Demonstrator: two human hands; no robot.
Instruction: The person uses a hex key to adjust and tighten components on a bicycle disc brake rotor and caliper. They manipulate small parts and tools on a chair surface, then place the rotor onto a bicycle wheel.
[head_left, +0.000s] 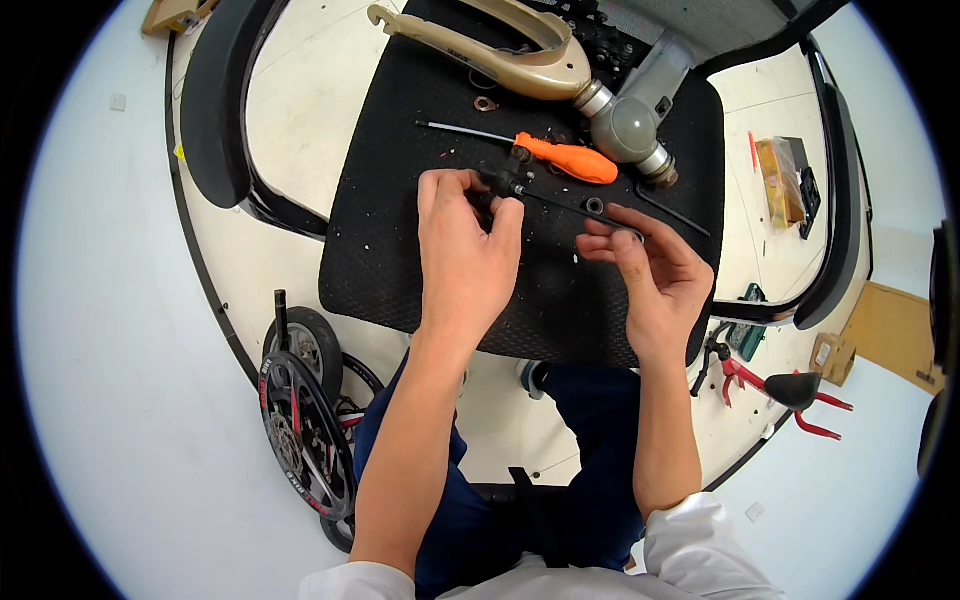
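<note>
My left hand [465,255] is closed around a small black clamp-like part [503,180], partly hidden by the fingers. A thin black hex key [570,208] runs from that part to my right hand [665,285], which pinches its far end between thumb and fingers. Just beyond the hands lies a screwdriver [568,158] with an orange handle. A small dark nut [594,205] rests beside the hex key. Another black hex key [672,210] lies to the right. All of this is over the black chair seat [385,265].
A gold fork [535,75] joined to a grey rounded piece [622,130] occupies the seat's far side, near a washer [485,104]. Armrests [215,100] flank the seat. Bicycle wheels [300,430] stand at left; a red frame part [745,378] and cardboard box [832,357] are right.
</note>
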